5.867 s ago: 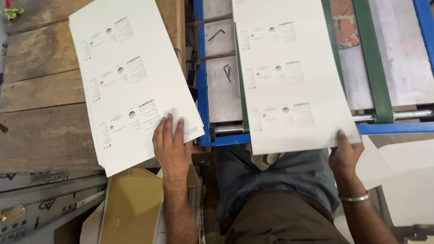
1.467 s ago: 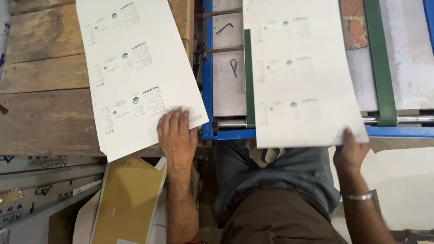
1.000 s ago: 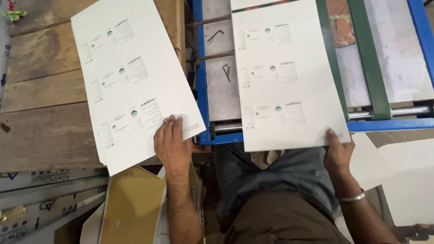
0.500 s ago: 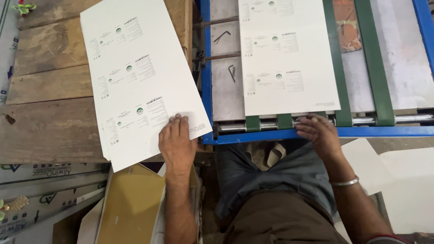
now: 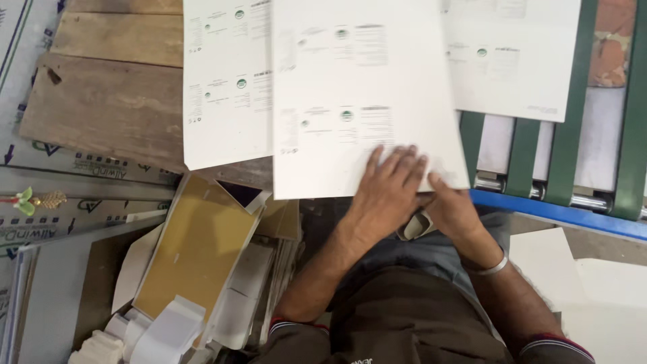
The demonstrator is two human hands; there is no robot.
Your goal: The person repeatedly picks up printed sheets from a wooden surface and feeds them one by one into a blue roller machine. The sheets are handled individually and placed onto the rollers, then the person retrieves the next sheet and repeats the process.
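A large white printed sheet [image 5: 350, 101] is lifted across the gap between the stack and the machine. My left hand [image 5: 387, 185] lies with its fingers spread on the sheet's near edge. Beside it, my right hand [image 5: 455, 209] grips the near right corner from below. A stack of the same printed sheets [image 5: 226, 87] rests on the wooden table [image 5: 108, 101] to the left, partly covered by the lifted sheet. Another printed sheet [image 5: 512, 61] lies further up on the machine's green belts [image 5: 522, 155].
The machine's blue frame [image 5: 559, 212] and a steel roller run along its near edge at the right. A yellow board [image 5: 195, 249], white folded card pieces [image 5: 162, 330] and flat packaged panels [image 5: 60, 195] lie on the floor at the left. White sheets [image 5: 593, 283] lie at lower right.
The earlier sheet has travelled up the belts. My left hand has drawn a fresh sheet off the stack to the right, and my right hand has left the roller and taken its corner.
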